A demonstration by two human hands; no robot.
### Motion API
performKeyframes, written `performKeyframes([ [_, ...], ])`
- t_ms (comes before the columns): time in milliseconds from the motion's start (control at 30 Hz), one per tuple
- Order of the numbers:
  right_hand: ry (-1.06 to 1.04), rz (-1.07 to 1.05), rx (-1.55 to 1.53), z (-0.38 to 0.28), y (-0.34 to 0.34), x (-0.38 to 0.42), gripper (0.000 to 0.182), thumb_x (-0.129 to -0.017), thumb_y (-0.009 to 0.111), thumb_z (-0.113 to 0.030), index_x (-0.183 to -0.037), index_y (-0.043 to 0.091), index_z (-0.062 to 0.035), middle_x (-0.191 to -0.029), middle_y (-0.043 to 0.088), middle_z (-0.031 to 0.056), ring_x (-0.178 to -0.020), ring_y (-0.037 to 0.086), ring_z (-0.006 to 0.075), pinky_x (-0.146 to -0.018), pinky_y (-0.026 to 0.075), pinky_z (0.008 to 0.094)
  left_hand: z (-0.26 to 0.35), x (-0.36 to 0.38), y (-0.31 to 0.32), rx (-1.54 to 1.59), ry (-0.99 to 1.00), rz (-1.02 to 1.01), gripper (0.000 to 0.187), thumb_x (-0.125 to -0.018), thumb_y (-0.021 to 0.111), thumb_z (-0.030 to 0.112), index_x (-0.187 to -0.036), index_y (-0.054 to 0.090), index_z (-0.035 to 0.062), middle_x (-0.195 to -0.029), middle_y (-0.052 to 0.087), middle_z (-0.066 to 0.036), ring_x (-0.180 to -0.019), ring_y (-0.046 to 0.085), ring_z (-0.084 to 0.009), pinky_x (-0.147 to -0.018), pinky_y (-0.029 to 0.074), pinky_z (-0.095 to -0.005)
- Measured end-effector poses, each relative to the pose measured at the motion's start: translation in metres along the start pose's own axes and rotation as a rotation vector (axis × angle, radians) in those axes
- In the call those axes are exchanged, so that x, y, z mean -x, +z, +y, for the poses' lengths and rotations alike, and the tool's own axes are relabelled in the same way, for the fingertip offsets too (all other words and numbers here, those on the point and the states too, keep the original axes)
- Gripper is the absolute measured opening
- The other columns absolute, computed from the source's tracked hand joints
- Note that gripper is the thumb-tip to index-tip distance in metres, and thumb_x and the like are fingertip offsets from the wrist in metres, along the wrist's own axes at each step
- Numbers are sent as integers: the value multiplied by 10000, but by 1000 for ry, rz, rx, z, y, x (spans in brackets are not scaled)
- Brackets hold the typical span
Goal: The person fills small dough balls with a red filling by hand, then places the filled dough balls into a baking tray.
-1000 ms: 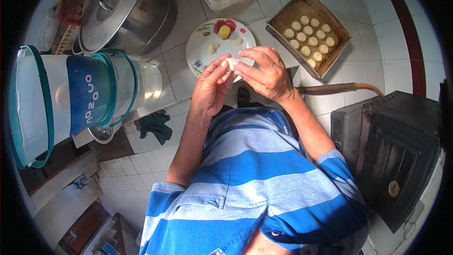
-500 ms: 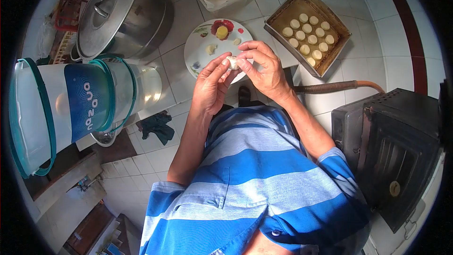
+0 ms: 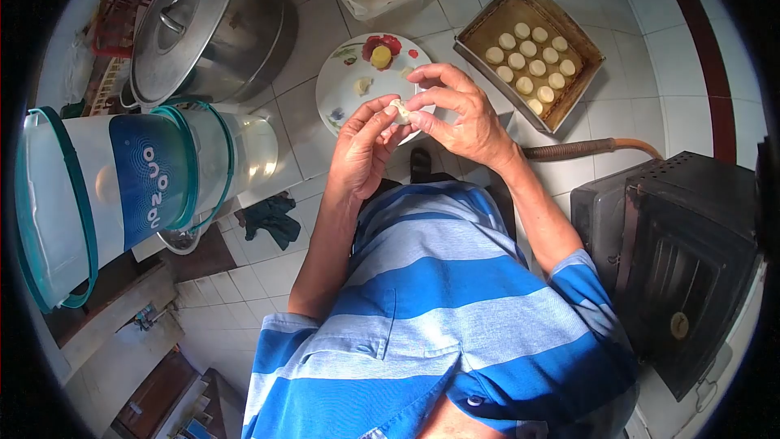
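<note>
While the left hand (image 3: 360, 149) and right hand (image 3: 470, 127) pinch it, a pale, lumpy piece of dough (image 3: 400, 111) sits between their nearly closed thumbs and fingers, upper middle of the frame. Behind is a smooth, round, flowery plate (image 3: 340, 89).

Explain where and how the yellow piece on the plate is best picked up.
Probably pinch the yellow piece by opposite points on its rounded side, coming from above: it sits on the plate with its top uncovered and nothing pressed against it.
</note>
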State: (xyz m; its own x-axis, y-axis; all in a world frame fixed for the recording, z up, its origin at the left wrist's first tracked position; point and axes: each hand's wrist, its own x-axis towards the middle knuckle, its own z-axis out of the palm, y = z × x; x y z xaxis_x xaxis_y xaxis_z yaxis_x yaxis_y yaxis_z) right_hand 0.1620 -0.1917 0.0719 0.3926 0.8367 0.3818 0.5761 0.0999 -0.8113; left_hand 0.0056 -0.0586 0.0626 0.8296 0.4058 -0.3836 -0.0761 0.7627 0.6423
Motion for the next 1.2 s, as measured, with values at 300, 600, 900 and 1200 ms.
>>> performKeyframes([
  [300, 106, 60, -72, -3, 13, 3, 139, -898, 777, -122, -1012, 732, -56, -1219, 669, 113, -1173, 643, 276, -1003, 514, 391, -5, 0, 4, -115, 80, 27, 280, -1002, 689, 113, -1228, 632, -42, -1145, 683, -117, -1056, 690, -193, -1028, 574, -404],
  [600, 75, 121, -7, -4, 14, 4, 126, -930, 763, -164, -972, 742, -47, -1203, 672, 120, -1162, 649, 277, -993, 513, 385, -6, 1, 1, -31, 47, 49, 282, -1001, 685, 86, -1252, 635, -33, -1169, 691, -116, -1082, 690, -196, -1057, 565, -396],
  [900, 601, 132, -998, 1, 25, 8, 259, -943, 757, -131, -1178, 676, -58, -1140, 676, 47, -1115, 636, 159, -938, 514, 325, -9, 3, 3, -4, 48, 23, 301, -999, 691, 92, -1265, 626, -32, -1198, 680, -122, -1102, 690, -200, -1053, 568, -381],
  [1200, 516, 125, -790, -1, 30, 10, 469, -959, 762, -157, -1372, 569, -48, -1184, 647, 47, -1117, 618, 132, -965, 503, 297, -11, 4, -1, 17, 57, 8, 312, -999, 669, 64, -1288, 594, -28, -1167, 676, -118, -1039, 695, -166, -1021, 586, -336],
])
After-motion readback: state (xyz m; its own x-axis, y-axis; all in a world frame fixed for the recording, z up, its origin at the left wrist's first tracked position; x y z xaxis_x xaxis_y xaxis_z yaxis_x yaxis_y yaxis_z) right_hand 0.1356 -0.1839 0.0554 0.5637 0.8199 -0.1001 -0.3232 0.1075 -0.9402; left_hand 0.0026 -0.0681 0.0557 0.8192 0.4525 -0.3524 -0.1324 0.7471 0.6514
